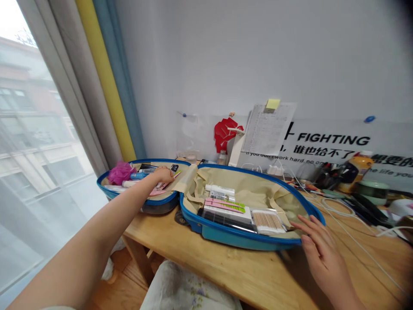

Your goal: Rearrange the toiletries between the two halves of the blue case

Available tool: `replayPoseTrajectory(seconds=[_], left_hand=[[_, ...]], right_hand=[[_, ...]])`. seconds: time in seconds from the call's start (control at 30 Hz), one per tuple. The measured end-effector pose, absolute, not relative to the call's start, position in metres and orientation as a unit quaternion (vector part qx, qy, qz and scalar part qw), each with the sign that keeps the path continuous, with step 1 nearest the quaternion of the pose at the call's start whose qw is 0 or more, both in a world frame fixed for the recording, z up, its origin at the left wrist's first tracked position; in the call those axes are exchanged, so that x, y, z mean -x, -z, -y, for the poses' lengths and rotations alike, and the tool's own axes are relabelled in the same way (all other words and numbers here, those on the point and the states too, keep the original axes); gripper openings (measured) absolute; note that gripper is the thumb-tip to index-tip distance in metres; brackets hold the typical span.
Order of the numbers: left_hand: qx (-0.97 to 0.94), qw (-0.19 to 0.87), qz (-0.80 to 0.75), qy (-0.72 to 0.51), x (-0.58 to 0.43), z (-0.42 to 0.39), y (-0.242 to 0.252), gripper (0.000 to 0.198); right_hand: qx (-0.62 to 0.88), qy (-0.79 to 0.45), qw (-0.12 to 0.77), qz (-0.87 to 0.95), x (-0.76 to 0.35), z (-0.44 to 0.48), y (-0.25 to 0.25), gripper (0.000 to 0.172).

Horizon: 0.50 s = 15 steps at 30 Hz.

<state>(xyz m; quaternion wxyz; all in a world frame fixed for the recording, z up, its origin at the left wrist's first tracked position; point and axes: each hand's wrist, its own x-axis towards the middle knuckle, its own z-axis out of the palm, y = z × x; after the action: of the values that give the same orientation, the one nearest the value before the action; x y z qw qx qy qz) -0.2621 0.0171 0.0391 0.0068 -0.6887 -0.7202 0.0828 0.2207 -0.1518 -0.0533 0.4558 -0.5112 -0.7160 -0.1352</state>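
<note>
An open blue suitcase point(254, 246) with a beige lining lies on the wooden table, its two halves side by side. My left hand point(164, 175) reaches into the left half, fingers curled down on a thin pink and green packet point(177, 174), which they partly hide. Near it are a purple bath puff point(121, 173), a blue bottle point(138, 175) and a small black card point(174, 168). At the right half's outer rim, my right hand point(322, 249) is open, fingers spread. That half holds pink and green packets point(225, 205), white tubes point(220, 190) and a pack of cotton swabs point(268, 221).
Behind the right half, white cables point(338, 206), a yellow bottle point(355, 174) and a green jar point(372, 191) crowd the table. A white stand point(236, 148) is at the wall. Left of the table, curtains point(97, 82) hang by a window.
</note>
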Motion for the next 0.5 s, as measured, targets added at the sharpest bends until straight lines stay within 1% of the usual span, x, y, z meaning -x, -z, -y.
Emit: replayPoseTrajectory(seconds=[0.23, 0.4, 0.5], left_hand=[[0.688, 0.007, 0.721, -0.074, 0.252, -0.005, -0.044, 0.034], [0.710, 0.017, 0.704, -0.001, 0.243, 0.004, -0.065, 0.036], [0.751, 0.023, 0.657, 0.055, 0.219, 0.013, -0.087, 0.039]], right_hand=[[0.508, 0.137, 0.455, 0.719, -0.221, 0.151, 0.053, 0.038], [0.504, 0.139, 0.461, 0.717, -0.221, 0.151, 0.054, 0.039], [0.505, 0.137, 0.462, 0.716, -0.222, 0.150, 0.054, 0.039]])
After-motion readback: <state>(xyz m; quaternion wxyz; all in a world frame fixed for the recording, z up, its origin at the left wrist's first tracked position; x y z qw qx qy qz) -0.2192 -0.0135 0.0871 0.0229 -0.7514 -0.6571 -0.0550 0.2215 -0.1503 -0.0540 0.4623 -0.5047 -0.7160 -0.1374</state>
